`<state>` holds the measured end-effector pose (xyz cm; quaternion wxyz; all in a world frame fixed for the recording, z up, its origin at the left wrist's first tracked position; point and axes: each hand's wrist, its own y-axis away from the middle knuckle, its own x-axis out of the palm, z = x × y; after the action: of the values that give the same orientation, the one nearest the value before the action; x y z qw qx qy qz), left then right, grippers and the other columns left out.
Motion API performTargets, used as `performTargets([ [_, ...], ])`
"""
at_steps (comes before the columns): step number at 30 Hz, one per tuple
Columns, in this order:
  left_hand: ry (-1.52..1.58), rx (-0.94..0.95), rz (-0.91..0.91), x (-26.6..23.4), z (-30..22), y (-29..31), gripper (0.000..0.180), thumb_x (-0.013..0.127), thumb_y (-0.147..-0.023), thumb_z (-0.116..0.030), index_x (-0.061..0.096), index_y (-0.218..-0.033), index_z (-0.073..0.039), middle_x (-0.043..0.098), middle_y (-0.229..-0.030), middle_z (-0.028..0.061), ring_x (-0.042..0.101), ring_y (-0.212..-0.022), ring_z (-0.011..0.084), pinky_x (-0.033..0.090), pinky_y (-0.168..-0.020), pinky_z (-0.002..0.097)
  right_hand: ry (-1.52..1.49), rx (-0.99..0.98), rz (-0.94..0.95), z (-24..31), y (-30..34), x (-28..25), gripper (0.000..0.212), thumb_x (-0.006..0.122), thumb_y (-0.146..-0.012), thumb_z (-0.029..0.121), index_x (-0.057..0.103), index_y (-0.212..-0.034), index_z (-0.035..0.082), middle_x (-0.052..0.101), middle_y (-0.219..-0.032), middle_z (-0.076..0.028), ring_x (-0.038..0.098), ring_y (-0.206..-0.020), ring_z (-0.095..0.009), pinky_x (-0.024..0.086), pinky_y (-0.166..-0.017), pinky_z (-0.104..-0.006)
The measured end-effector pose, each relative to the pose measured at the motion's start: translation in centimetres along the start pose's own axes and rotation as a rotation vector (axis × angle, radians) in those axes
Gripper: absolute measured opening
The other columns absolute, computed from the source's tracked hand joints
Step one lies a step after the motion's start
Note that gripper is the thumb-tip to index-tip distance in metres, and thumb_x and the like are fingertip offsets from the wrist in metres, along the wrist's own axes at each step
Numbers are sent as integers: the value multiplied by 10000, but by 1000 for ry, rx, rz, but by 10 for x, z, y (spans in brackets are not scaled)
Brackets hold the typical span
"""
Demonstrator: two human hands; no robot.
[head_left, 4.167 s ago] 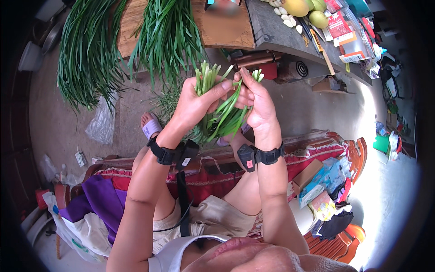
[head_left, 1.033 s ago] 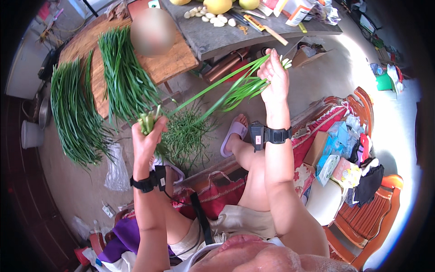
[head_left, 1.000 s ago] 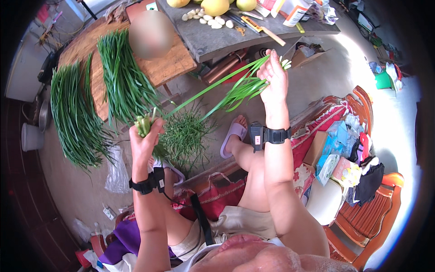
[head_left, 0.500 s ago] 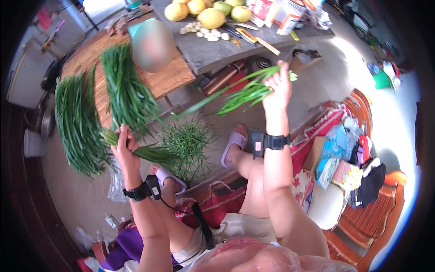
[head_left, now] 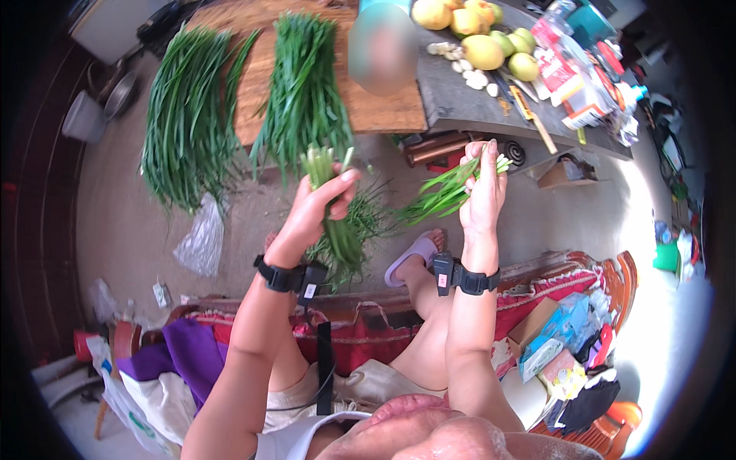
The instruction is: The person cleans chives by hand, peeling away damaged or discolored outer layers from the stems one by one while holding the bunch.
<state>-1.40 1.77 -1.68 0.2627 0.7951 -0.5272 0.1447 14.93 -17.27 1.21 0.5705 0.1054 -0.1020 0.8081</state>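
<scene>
My left hand (head_left: 316,205) is closed around a bunch of garlic chives (head_left: 343,244); their pale stem ends stick up above the fist and the green leaves hang below it. To the right, my raised right hand (head_left: 483,195) pinches a smaller bunch of chives (head_left: 438,193), with its whitish ends at the fingertips and its leaves pointing left. The two bunches are apart. Beyond my left hand, a large pile of chives (head_left: 303,84) lies on a wooden board (head_left: 383,115), its leaves drooping over the edge. Another pile of chives (head_left: 184,115) lies farther left.
Loose chive bits (head_left: 372,215) litter the floor between my feet. On the grey table (head_left: 460,107) are garlic cloves (head_left: 475,79), yellow fruit (head_left: 483,52) and a knife (head_left: 543,134). A plastic bag (head_left: 201,238) lies on the floor at left. Boxes and bags (head_left: 563,345) crowd the bench at right.
The view has shifted, so the table sits farther right. My hands have come closer together, each still holding chives. A long blade trailing from the right-hand bunch no longer shows.
</scene>
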Motion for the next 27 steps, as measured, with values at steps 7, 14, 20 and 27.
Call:
performTargets([
  [7, 71, -24, 102, 8, 0, 2, 164, 600, -879, -174, 553, -977, -50, 485, -709, -13, 372, -503, 47, 261, -450, 209, 157, 150, 259, -13, 16, 32, 332, 561, -958, 363, 630, -905, 42, 492, -674, 61, 389, -599, -38, 293, -535, -198],
  [14, -125, -3, 163, 10, 12, 1, 208, 600, -917, -214, 589, -977, -16, 531, -722, -9, 471, -565, 70, 360, -484, 218, 150, 214, 467, -25, 33, 58, 292, 653, -910, 260, 668, -980, -23, 649, -800, -8, 565, -700, -66, 449, -656, -211],
  [20, -197, 50, 187, 9, 10, -3, 251, 554, -957, -206, 600, -1012, 35, 603, -755, 36, 549, -609, 95, 441, -523, 235, 133, 193, 327, -20, 29, 49, 253, 585, -953, 236, 657, -900, 0, 499, -656, 58, 409, -586, -24, 326, -524, -209],
  [27, -27, 162, -189, 10, 6, 0, 308, 544, -968, -257, 580, -996, 47, 663, -915, 156, 672, -790, 217, 570, -701, 350, -75, 139, 157, 2, 13, 32, 245, 567, -954, 246, 630, -897, 16, 375, -632, 102, 314, -554, -3, 224, -498, -188],
])
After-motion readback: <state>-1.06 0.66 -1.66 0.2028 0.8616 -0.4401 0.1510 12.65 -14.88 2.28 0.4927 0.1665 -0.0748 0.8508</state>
